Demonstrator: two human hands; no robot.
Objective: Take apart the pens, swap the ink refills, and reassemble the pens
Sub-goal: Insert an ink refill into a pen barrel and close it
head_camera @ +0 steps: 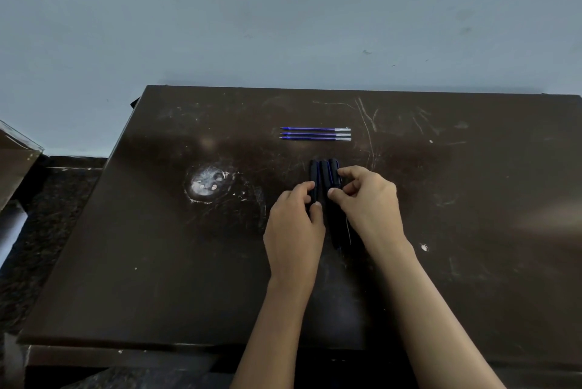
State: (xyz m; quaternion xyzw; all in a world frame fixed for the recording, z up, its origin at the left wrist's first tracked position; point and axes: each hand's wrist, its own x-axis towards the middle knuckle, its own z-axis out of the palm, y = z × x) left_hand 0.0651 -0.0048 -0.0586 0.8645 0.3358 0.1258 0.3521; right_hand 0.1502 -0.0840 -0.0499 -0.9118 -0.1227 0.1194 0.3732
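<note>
Three dark pens (325, 173) lie side by side, pointing away from me, in the middle of the dark brown table (157, 247). My left hand (294, 228) pinches the leftmost pen between thumb and fingers. My right hand (368, 199) grips the rightmost pen with its fingertips. The pens' near ends are partly hidden between my hands. Three blue ink refills (316, 134) lie parallel, crosswise, farther back on the table, apart from both hands.
A round white scuffed patch (208, 182) marks the table left of the pens. The table's far edge meets a pale blue wall (283, 11). A lower dark counter (47, 199) sits to the left with a box corner (15, 155).
</note>
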